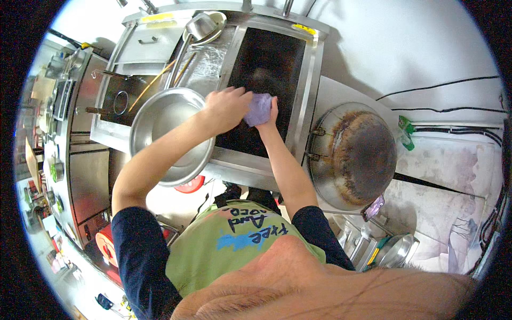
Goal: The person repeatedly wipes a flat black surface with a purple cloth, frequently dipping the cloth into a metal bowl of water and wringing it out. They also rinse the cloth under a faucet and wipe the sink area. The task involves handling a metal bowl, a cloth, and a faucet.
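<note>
In my right hand (273,114) is a folded purple cloth (259,109), held above a black cooktop panel (260,56) set in a stainless steel frame. My left hand (228,109) is at the cloth's left edge, its fingers bent and slightly blurred; whether they grip it is unclear. Under my left forearm sits a wide stainless steel basin (172,104), partly hidden by the arm. Its near side overhangs the front of the steel stove unit (244,162).
A long-handled steel ladle (201,27) rests in a bowl at the back. Long wooden chopsticks (152,86) cross a dark recess at left. On the right stands an upturned, scorched pan (364,160), with a phone (373,208) by its rim. A steel counter (91,180) runs along the left.
</note>
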Motion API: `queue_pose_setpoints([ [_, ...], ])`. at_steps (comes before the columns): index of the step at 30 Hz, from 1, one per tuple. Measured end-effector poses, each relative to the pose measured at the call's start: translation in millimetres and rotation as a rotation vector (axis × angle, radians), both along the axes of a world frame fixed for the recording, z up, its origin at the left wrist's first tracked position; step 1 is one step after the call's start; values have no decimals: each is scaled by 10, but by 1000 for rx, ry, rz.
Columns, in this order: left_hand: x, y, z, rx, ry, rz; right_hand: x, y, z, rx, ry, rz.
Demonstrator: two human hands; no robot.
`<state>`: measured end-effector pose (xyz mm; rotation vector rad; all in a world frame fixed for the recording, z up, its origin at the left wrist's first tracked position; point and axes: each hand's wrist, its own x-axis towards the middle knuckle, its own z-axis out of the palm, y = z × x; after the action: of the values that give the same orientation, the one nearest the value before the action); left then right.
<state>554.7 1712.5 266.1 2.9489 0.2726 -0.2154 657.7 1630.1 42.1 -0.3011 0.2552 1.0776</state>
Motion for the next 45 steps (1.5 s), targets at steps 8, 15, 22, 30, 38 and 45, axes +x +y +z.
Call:
queue_pose_setpoints([
  [8,-2131,272,749,-325,-302,803,782,248,-469,-495,-117,-165],
  [15,-3231,280,358,-487,-435,1254,1305,973,-673,-945,-296,-457],
  [22,-3349,-58,425,-487,-401,1510,1704,1366,-1142,-1711,-1323,383],
  [30,-2997,-129,411,-456,-299,1617,1807,1427,-1662,-1670,-1735,714],
  [38,-2977,-151,326,-511,-429,1667,1514,1314,-1535,-1642,-2013,472],
  [45,-2934,-82,280,-466,-356,1632,1699,1305,-1693,-1580,-2182,528],
])
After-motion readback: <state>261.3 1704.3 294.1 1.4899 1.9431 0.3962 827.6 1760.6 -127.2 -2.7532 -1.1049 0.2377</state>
